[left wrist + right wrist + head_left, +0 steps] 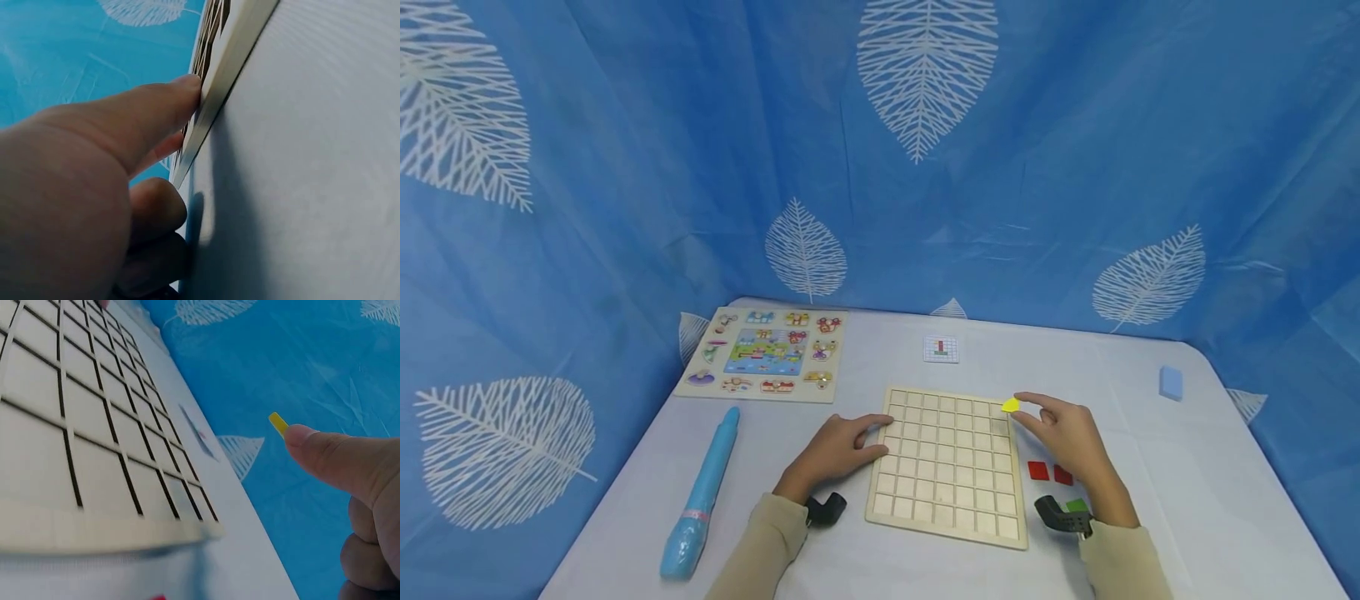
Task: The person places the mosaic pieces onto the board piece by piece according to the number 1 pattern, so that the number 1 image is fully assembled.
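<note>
Yellow tile [1011, 405] pinched between thumb and fingertip of the right hand [1067, 437], held just above the far right corner of the wooden grid board [950, 462]; the right wrist view shows its thin edge [277, 423] protruding past the thumb, clear of the board surface. Left hand [842, 450] rests on the board's left edge, fingers fairly straight, one fingertip [187, 87] pressed against the rim, apparently steadying it. All grid cells in view look unfilled.

Step in hand, as judged: placement of a first tile, still airborne. Next move calls for lowering the tile flat into a corner cell, square to the slats, while the left hand keeps the board from sliding.

Outward on the bench [1150, 533]: two red tiles [1049, 472] and a green one [1077, 505] beside the right wrist; a small pattern card [941, 349] beyond the board; a blue pen-shaped object [702, 492] at left; a picture puzzle board [766, 352] at far left; a blue block [1170, 382] at far right.
</note>
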### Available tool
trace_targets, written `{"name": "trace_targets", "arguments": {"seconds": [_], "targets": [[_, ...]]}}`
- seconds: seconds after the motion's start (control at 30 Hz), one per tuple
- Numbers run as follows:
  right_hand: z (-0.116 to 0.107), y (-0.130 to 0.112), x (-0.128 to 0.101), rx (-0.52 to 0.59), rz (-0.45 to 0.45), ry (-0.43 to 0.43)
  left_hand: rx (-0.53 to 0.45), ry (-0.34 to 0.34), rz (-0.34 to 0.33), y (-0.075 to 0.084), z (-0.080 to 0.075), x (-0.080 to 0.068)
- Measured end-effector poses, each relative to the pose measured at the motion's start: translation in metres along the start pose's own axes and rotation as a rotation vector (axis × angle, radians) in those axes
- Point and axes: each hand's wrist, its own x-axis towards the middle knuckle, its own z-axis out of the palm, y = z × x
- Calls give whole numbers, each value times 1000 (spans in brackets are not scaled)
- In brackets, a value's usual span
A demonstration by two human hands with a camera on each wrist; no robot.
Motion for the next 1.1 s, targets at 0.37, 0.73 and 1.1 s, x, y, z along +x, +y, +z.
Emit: {"name": "trace_targets", "arguments": {"seconds": [0.37,0.73,1.1], "targets": [[21,-20,13,36,-54,-59,28,-5,34,-1,-1,3],[49,-38,22,86,-61,-115,12,3,26,-2,-1,1],[68,-49,31,131,-77,-157,-6,10,16,-4,0,-1]]}}
